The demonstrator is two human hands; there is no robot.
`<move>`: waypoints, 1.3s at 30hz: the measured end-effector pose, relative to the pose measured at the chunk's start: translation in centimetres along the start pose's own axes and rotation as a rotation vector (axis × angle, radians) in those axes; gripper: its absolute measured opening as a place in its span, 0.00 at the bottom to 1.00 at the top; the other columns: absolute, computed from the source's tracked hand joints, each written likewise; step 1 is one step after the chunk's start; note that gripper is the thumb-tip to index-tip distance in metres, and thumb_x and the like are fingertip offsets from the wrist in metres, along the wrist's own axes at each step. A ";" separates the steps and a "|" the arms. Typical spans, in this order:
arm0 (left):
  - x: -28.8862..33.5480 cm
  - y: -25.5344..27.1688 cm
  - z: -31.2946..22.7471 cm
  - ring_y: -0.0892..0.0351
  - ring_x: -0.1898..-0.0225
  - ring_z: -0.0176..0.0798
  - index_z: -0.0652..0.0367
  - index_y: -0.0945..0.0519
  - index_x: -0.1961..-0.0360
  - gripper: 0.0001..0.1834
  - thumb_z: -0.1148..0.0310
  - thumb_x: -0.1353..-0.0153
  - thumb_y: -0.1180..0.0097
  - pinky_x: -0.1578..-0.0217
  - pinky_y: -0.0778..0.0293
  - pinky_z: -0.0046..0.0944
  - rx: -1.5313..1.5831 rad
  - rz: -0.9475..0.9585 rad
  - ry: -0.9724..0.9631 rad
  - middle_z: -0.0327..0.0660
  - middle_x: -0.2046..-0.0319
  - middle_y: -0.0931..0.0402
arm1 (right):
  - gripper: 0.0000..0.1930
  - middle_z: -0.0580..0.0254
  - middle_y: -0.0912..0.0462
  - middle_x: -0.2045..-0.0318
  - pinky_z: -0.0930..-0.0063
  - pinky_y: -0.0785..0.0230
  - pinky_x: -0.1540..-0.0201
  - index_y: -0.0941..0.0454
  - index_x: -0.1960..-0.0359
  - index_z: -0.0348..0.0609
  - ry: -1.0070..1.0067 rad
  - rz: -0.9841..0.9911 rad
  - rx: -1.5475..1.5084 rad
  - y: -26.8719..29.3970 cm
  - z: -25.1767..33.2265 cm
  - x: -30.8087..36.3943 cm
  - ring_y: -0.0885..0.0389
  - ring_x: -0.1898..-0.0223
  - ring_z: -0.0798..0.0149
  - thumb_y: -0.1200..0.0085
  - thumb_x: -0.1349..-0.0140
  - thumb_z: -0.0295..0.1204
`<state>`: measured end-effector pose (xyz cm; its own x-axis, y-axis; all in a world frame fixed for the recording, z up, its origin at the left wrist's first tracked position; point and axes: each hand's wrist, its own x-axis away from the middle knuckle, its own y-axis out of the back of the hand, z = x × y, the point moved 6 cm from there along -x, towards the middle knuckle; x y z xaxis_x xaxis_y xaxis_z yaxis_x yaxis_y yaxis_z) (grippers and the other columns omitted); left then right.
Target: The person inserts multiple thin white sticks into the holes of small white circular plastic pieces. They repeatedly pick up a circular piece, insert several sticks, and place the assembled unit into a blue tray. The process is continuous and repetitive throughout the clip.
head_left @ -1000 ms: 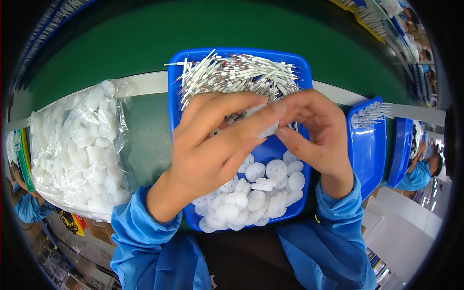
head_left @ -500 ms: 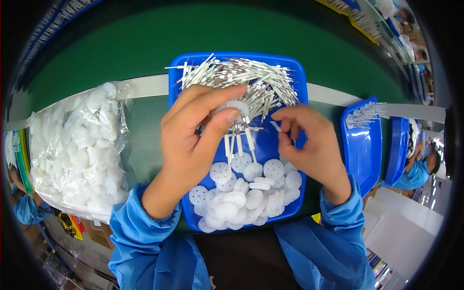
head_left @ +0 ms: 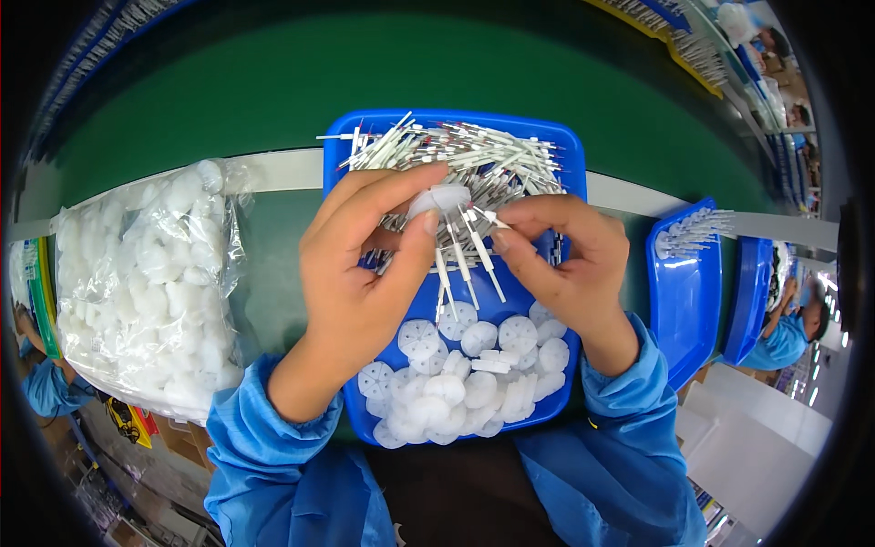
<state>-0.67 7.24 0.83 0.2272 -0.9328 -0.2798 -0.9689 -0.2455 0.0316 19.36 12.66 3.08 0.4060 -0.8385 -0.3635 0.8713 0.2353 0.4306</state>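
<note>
Between the thumb and fingers of my left hand [head_left: 360, 242] is a round white plastic disc [head_left: 441, 198], with several thin white rods [head_left: 465, 264] hanging from it. My right hand [head_left: 570, 255] pinches another small white rod [head_left: 493, 219] by one end, close to the disc's right edge. Both hands are above a blue tray [head_left: 574, 164]. In its far half lies a heap of thin white rods [head_left: 456, 146] with metallic and reddish tips. A pile of white translucent discs with small holes [head_left: 447, 392] fills the near half.
To the left lies a clear plastic bag [head_left: 146, 283] packed with white discs. A second blue tray [head_left: 684, 310] at right holds assembled rods [head_left: 693, 232]. Beyond the pale rail [head_left: 283, 169] is a green surface [head_left: 365, 73]. A person in a blue sleeve [head_left: 779, 342] sits at far right.
My right hand has moved left to the disc, bringing a rod to its edge. The disc in my left hand has tilted, and its hanging rods now slant right.
</note>
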 end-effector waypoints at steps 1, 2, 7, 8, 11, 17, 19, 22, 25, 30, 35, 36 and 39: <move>0.1 0.0 0.1 0.14 0.53 0.33 0.62 0.12 0.40 0.19 0.81 0.31 0.36 0.61 0.14 0.29 0.015 0.000 0.010 0.43 0.50 0.18 | 0.11 0.62 0.09 0.71 0.78 0.21 0.66 0.09 0.57 0.39 -0.005 0.016 0.013 0.0 0.1 0.1 0.13 0.72 0.73 0.25 0.41 0.20; 0.0 0.0 0.1 0.14 0.53 0.33 0.62 0.12 0.40 0.19 0.81 0.31 0.36 0.61 0.14 0.29 0.005 0.000 0.002 0.43 0.50 0.18 | 0.11 0.62 0.09 0.71 0.78 0.21 0.68 0.08 0.56 0.39 -0.010 0.031 0.025 -0.1 0.1 0.2 0.13 0.74 0.73 0.25 0.41 0.20; -0.1 0.1 0.2 0.15 0.54 0.32 0.63 0.12 0.41 0.18 0.82 0.31 0.34 0.62 0.13 0.28 -0.020 -0.002 -0.018 0.43 0.49 0.19 | 0.12 0.65 0.11 0.75 0.79 0.26 0.73 0.07 0.55 0.41 0.053 0.047 0.071 -0.1 0.3 0.3 0.16 0.77 0.75 0.25 0.41 0.20; -0.1 0.2 0.2 0.15 0.54 0.32 0.63 0.12 0.42 0.18 0.82 0.32 0.34 0.62 0.13 0.28 -0.027 0.004 -0.018 0.43 0.49 0.19 | 0.12 0.65 0.11 0.76 0.79 0.26 0.73 0.07 0.55 0.42 0.042 0.049 0.077 -0.1 0.2 0.3 0.16 0.78 0.75 0.26 0.41 0.20; -0.2 0.3 0.1 0.15 0.54 0.31 0.62 0.11 0.42 0.17 0.82 0.32 0.33 0.62 0.14 0.28 -0.027 0.012 -0.009 0.43 0.49 0.19 | 0.12 0.65 0.12 0.77 0.79 0.27 0.74 0.07 0.54 0.42 -0.031 0.037 0.026 0.0 -0.2 0.3 0.17 0.79 0.76 0.26 0.40 0.21; 0.0 -0.2 0.0 0.16 0.53 0.33 0.62 0.11 0.42 0.18 0.82 0.33 0.33 0.62 0.16 0.29 -0.087 0.048 -0.066 0.43 0.48 0.19 | 0.11 0.63 0.13 0.78 0.79 0.27 0.75 0.07 0.53 0.42 -0.108 0.066 0.015 -0.1 0.2 0.6 0.17 0.80 0.77 0.27 0.38 0.21; 0.0 -0.3 -0.6 0.16 0.49 0.34 0.68 0.15 0.40 0.18 0.83 0.30 0.36 0.57 0.17 0.29 -0.182 0.148 -0.107 0.45 0.44 0.22 | 0.11 0.63 0.12 0.78 0.79 0.27 0.75 0.07 0.54 0.42 -0.048 0.064 0.099 0.1 0.7 0.6 0.17 0.80 0.75 0.27 0.39 0.22; 0.0 -0.3 -0.8 0.16 0.49 0.34 0.68 0.14 0.40 0.17 0.84 0.30 0.36 0.57 0.17 0.29 -0.166 0.116 -0.110 0.45 0.45 0.22 | 0.11 0.63 0.12 0.78 0.77 0.27 0.76 0.07 0.55 0.43 0.078 0.036 0.235 0.4 1.4 0.3 0.16 0.81 0.72 0.26 0.39 0.23; 0.2 -0.4 -0.5 0.15 0.49 0.34 0.68 0.14 0.40 0.17 0.83 0.29 0.36 0.57 0.16 0.29 -0.145 0.124 -0.081 0.45 0.44 0.21 | 0.10 0.63 0.13 0.79 0.75 0.27 0.76 0.07 0.56 0.43 0.117 0.017 0.267 0.3 1.6 0.4 0.17 0.81 0.70 0.25 0.40 0.24; 0.1 -0.6 -0.4 0.13 0.54 0.35 0.59 0.09 0.45 0.18 0.82 0.35 0.32 0.63 0.15 0.33 -0.094 0.037 -0.060 0.45 0.48 0.13 | 0.08 0.64 0.17 0.81 0.74 0.28 0.77 0.09 0.60 0.44 -0.062 0.076 0.216 -0.3 1.0 0.2 0.18 0.82 0.67 0.25 0.40 0.25; 0.0 -1.3 -1.2 0.11 0.57 0.40 0.61 0.09 0.46 0.17 0.81 0.36 0.30 0.62 0.15 0.35 -0.281 0.121 -0.131 0.47 0.53 0.09 | 0.06 0.65 0.17 0.82 0.72 0.29 0.77 0.11 0.64 0.45 -0.022 0.040 0.227 -0.5 0.3 0.4 0.18 0.82 0.66 0.24 0.39 0.28; 0.0 -1.4 -1.5 0.11 0.59 0.42 0.61 0.09 0.47 0.17 0.81 0.37 0.30 0.62 0.16 0.36 -0.332 0.134 -0.150 0.47 0.56 0.08 | 0.06 0.66 0.17 0.81 0.72 0.29 0.77 0.11 0.65 0.46 0.005 0.019 0.220 -0.5 0.3 0.5 0.18 0.82 0.65 0.24 0.39 0.28; 0.5 -1.4 -1.7 0.15 0.65 0.37 0.62 0.09 0.44 0.18 0.80 0.35 0.30 0.64 0.20 0.34 -0.413 0.146 -0.158 0.46 0.62 0.10 | 0.06 0.65 0.16 0.80 0.70 0.28 0.77 0.11 0.65 0.47 0.150 -0.033 0.412 -0.4 1.4 0.4 0.17 0.81 0.63 0.24 0.40 0.29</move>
<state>0.98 6.66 2.25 0.0420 -0.9216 -0.3859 -0.8622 -0.2286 0.4520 18.79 11.56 3.95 0.4417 -0.7544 -0.4855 0.7144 -0.0317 0.6991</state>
